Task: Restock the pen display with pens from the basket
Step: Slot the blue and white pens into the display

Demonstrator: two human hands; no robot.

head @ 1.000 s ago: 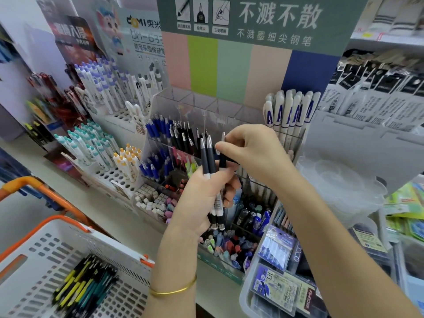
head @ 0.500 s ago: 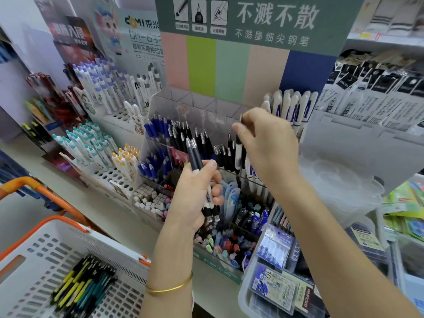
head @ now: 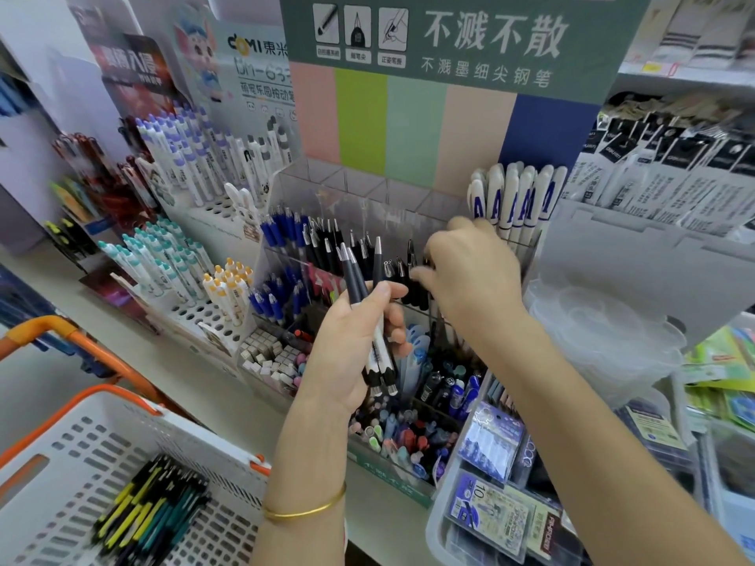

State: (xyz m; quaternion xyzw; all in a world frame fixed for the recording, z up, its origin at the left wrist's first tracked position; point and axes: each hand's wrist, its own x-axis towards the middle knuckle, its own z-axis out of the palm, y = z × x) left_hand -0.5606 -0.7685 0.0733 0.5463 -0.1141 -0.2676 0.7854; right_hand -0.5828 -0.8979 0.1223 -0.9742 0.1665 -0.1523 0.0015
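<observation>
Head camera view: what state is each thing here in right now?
Left hand: grips black-and-white pens, upright.
Right hand: fingers among the black pens in the clear acrylic display; grip blurred.
Black pens: standing upright in the display.
White plastic basket with orange handles: holds yellow and teal pens lying flat.

Left hand (head: 347, 349) raised, grip round pens (head: 354, 277); right hand (head: 470, 275) reaches forward, fingers bent.

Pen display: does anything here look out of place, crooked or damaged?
Nothing looks spilled or damaged. Only the black pens in the middle row lean at mixed angles and heights, unlike the tidy white pens beyond the right hand.
</observation>
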